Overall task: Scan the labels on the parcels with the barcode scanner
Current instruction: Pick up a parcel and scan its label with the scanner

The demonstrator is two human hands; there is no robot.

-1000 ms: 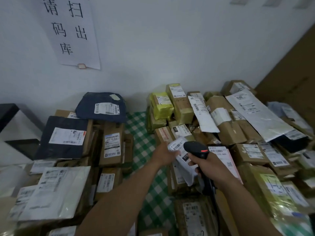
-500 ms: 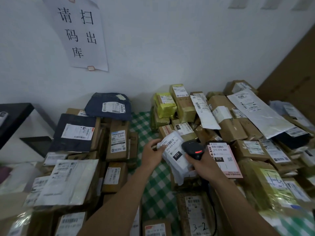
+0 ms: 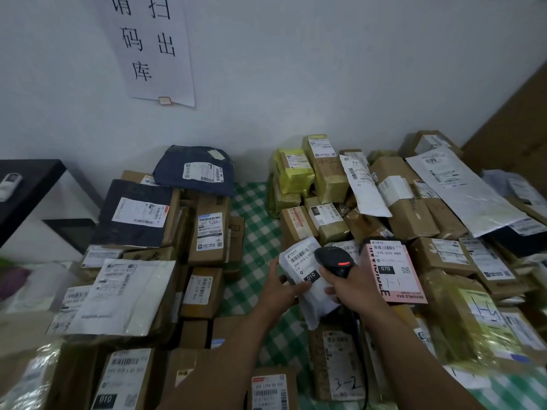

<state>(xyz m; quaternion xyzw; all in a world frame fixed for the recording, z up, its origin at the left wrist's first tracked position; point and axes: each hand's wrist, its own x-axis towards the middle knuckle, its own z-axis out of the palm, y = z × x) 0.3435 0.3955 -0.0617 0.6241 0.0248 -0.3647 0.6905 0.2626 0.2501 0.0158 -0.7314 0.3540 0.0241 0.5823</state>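
My left hand (image 3: pixel 279 288) grips a small white soft parcel (image 3: pixel 307 279) by its left edge, label up, marked 010. My right hand (image 3: pixel 352 287) is closed around the handle of a black barcode scanner (image 3: pixel 334 260), whose head with a red lit strip sits over the parcel's right side. The scanner's cable (image 3: pixel 362 350) runs down toward me. A pink parcel (image 3: pixel 390 270) marked 070 lies just right of the scanner.
Piles of brown boxes and mailers cover a green checked cloth (image 3: pixel 257 232): one heap on the left (image 3: pixel 204 232), one on the right (image 3: pixel 414 208). A paper sign (image 3: pixel 151 45) hangs on the wall. A black shelf (image 3: pixel 32 179) stands far left.
My left hand has pulled the white parcel up and nearer, label turned flat to the camera. The scanner stays beside it. The view has shifted, so the piles appear further right and lower.
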